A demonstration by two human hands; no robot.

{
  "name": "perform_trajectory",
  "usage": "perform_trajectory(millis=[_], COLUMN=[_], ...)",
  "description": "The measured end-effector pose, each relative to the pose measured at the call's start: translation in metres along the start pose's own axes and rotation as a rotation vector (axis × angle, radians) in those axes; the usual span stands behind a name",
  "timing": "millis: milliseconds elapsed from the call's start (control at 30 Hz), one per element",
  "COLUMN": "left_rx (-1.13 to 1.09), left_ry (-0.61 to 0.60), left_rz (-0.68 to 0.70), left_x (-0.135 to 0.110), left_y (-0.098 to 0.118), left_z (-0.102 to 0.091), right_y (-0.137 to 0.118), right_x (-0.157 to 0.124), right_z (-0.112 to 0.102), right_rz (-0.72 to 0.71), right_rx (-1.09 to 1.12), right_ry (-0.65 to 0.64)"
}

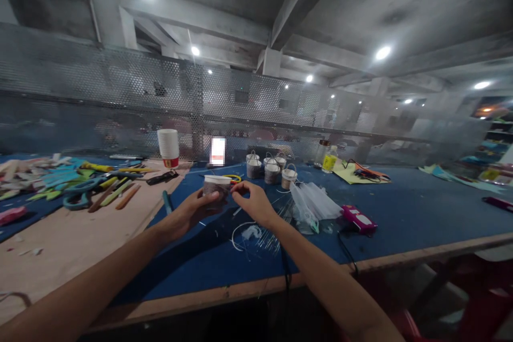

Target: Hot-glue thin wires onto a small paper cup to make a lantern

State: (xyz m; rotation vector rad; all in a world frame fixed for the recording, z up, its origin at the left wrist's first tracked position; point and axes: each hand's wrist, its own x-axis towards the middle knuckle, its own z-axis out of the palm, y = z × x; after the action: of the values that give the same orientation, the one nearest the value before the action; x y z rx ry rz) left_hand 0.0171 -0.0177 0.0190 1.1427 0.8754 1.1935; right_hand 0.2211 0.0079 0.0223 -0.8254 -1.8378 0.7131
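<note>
My left hand is wrapped round a small cup with a white rim and a brownish, rough-looking side, held upright above the blue table. At the cup's right side, the thumb and fingers of my right hand are pinched together. Whatever is between those fingertips is too small to make out. Just behind the cup shows a tool with a yellow handle. Similar small cups with thin handles stand grouped farther back. Thin wires lie scattered beneath my right hand.
Scissors, several sticks and a stack of white paper cups are on the left. A clear plastic bag, a magenta device with a cable and a yellow-labelled bottle lie right. A perforated metal screen closes the back.
</note>
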Motion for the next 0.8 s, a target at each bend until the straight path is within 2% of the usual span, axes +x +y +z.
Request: perform_trajectory(millis=[167,433,800], left_rx=[0.017,0.016,-0.009], left_ry=[0.021,0.017,-0.031], left_rz=[-0.013,-0.019,-0.017], left_x=[0.001,0.0,-0.007], left_y=[0.0,0.0,0.006], left_z=[-0.001,0.0,0.004], right_y=[-0.005,0.008,0.004], right_x=[0.001,0.007,0.005], right_z=[-0.005,0.001,-0.003], right_rz=[0.003,0.079,0.099], right_rx=[0.014,0.265,0.197], right_ry=[0.034,0.011,0.068])
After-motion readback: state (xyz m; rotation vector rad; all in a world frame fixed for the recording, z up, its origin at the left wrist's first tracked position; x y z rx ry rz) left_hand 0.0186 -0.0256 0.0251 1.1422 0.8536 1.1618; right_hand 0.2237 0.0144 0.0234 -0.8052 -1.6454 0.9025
